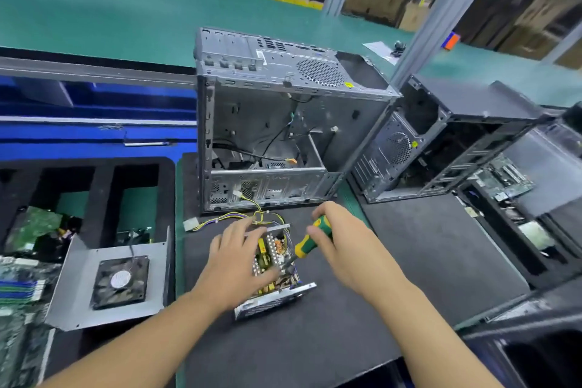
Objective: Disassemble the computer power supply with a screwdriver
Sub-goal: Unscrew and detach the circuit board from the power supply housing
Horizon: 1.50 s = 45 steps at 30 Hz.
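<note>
At the far left a black foam tray has several pockets; one holds a green circuit board. Just right of it, near, a bent metal cover carries a black fan whose round label is too blurred to read. In the middle, on a black mat, lies the power supply, open on top, its long axis running near to far. Its vented end faces near, and yellow and black wires leave its far end. The left hand rests flat on its parts, fingers spread and grasping nothing. The right hand clenches the green and yellow screwdriver, whose shaft slants down and left into the supply. Beyond, a gray computer case holds loose cables; its small yellow sticker is unreadable. To the right stands a black computer case.
</note>
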### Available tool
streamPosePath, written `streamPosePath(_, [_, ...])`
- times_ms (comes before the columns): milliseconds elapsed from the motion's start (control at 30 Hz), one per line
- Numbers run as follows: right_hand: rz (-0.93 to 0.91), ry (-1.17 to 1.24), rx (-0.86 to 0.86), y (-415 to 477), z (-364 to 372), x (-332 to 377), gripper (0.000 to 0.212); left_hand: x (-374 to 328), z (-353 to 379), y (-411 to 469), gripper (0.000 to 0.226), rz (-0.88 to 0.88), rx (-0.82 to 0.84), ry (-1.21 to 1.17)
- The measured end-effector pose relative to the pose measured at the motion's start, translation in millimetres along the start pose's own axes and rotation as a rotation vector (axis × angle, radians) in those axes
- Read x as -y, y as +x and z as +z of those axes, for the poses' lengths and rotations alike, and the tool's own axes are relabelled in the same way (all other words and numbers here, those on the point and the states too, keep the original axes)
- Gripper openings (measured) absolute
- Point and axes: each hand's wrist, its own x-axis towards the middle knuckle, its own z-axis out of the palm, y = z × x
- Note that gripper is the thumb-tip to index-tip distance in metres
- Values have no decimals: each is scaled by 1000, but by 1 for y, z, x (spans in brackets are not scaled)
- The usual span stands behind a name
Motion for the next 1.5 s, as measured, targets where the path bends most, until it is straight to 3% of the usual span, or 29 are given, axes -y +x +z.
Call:
streamPosePath(100, [33, 19, 7, -4, -4, -11, 14, -26, 14, 15, 129, -62, 141, 135])
streamPosePath(200, [37, 12, 28, -5, -6, -24, 16, -40, 29, 28, 147, -149, 237, 207])
streamPosePath(333, [41, 26, 44, 2, -12, -45, 13, -47, 48, 32, 150, -214, 322, 225])
streamPosePath(433, [21, 27, 59, 8, -14, -55, 13, -40, 59, 23, 141, -170, 296, 308])
streamPosePath(533, [-12, -8, 91, 19, -16, -67, 16, -35, 65, 23, 132, -151, 288, 247])
streamPosePath(700, [-113, -30, 173, 45, -15, -77, 19, -21, 54, 29, 132, 37, 375, 227])
streamPosePath(800, [-185, -29, 184, 59, -12, -81, 20, -16, 41, 32, 138, 189, 488, 363])
streamPosePath(867, [-215, -21, 203, 67, -10, -88, 19, -23, 36, 36, 132, 126, 441, 307])
streamPosePath(933, [-222, 4, 219, 73, -8, -99, 17, -34, 34, 41, 109, 9, 303, 167])
streamPosePath(1067, [-215, 12, 263, 80, -3, -120, 15, -53, 47, 39, 79, 18, 140, 293])
streamPosePath(1167, [-258, 29, 280, 79, 6, -130, 17, -61, 65, 33, 71, -59, 62, 240])
streamPosePath(1300, [-300, 24, 314, 74, 21, -141, 19, -69, 81, 40, 72, -219, 19, 223])
streamPosePath(1433, [-265, 50, 303, 74, 23, -153, 17, -85, 92, 48, 103, -326, 53, 418])
streamPosePath(1500, [-256, 64, 298, 71, 22, -159, 17, -95, 102, 55, 104, -397, 39, 481])
